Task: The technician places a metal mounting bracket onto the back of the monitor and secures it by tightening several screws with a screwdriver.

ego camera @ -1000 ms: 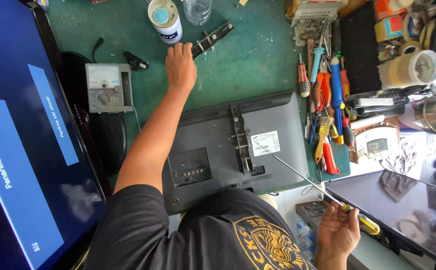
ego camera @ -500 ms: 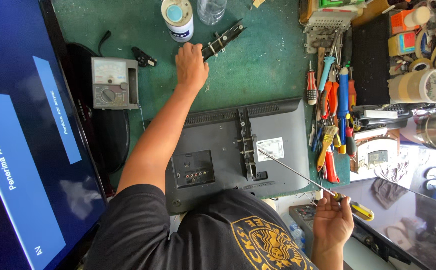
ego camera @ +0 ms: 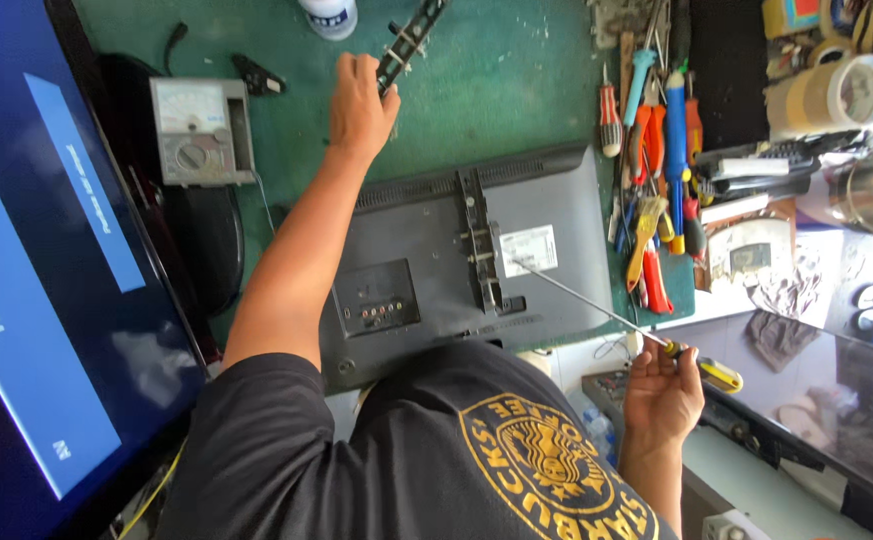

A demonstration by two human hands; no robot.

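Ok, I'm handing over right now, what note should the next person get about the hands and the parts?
Left hand: gripping one end of a black bracket on the green mat.
Right hand: holding a long screwdriver, tip over the back of the small TV, which lies face down.
Done: that bracket is off the set.
Left: a second bracket sits on the TV's back.

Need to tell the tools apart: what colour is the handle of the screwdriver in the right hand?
Yellow and black, on the screwdriver in the head view.

One head camera looks steeply down, fairly near, on the green workbench (ego camera: 517, 110); edges perhaps cropped.
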